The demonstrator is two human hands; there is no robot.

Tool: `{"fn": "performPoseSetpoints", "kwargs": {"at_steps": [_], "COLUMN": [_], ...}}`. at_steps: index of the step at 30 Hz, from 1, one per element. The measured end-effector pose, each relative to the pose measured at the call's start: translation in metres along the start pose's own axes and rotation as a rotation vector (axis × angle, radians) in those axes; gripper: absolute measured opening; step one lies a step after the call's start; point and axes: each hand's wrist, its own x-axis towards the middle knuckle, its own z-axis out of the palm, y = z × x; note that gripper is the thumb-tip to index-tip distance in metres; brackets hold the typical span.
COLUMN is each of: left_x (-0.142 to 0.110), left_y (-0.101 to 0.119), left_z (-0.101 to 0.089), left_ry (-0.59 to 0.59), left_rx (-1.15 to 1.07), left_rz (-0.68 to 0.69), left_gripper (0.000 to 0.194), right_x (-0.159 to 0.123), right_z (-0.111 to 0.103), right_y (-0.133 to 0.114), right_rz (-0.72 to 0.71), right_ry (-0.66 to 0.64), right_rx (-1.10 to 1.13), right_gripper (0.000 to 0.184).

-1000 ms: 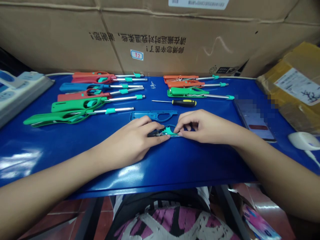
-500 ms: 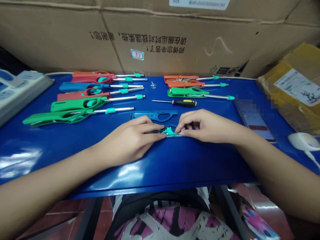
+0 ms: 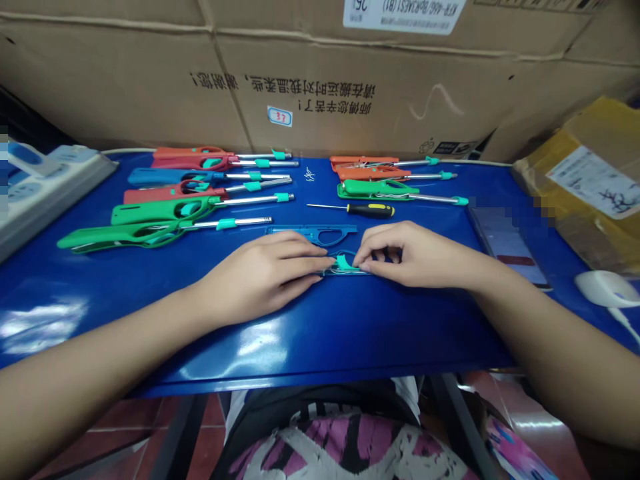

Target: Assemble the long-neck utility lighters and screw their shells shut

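Observation:
An opened blue lighter half point(image 3: 357, 272) lies on the table with a teal trigger point(image 3: 344, 262) in it, between my two hands. My left hand point(image 3: 270, 277) covers its left end, fingers curved over it and fingertips against the parts beside the trigger. From the other side, my right hand point(image 3: 400, 255) pinches at the right end of the same half, thumb and forefinger close to the trigger. What lies under the fingers is hidden. Just behind, the other blue shell half point(image 3: 340, 233) rests on the table, partly covered by my left hand.
Several long-nosed lighters, among them a green one point(image 3: 120, 233), lie at the left. More lie at the back right, including an open green one point(image 3: 380, 189). A screwdriver point(image 3: 370, 210) is behind my hands; a phone point(image 3: 515, 247) and white mouse-like device point(image 3: 605, 288) are right.
My left fingertips have shifted slightly on the lighter half, the lower finger drawing back left. My right hand keeps its pinch. The whole view has moved a little.

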Motion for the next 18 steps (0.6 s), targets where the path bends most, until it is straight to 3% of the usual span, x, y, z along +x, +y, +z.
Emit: {"fn": "performPoseSetpoints", "kwargs": {"at_steps": [6, 9, 12, 18], "left_x": [0.004, 0.001, -0.002, -0.003], "left_y": [-0.024, -0.036, -0.041, -0.041], "left_z": [-0.023, -0.034, -0.038, -0.031], "left_ry": [0.074, -0.065, -0.194, -0.171], "left_rx": [0.107, 0.119, 0.104, 0.122], "left_rz": [-0.09, -0.099, -0.134, -0.128], "left_gripper": [0.024, 0.022, 0.024, 0.024], "right_x": [0.001, 0.002, 0.004, 0.008], "right_z": [0.004, 0.005, 0.007, 0.01], "right_y": [0.005, 0.011, 0.017, 0.024], "right_rz": [-0.087, -0.131, -0.14, -0.114], "right_ry": [0.343, 0.336, 0.28, 0.242], "right_rx": [-0.212, -0.374, -0.398, -0.354], "right_gripper": [0.016, 0.029, 0.036, 0.029]}}
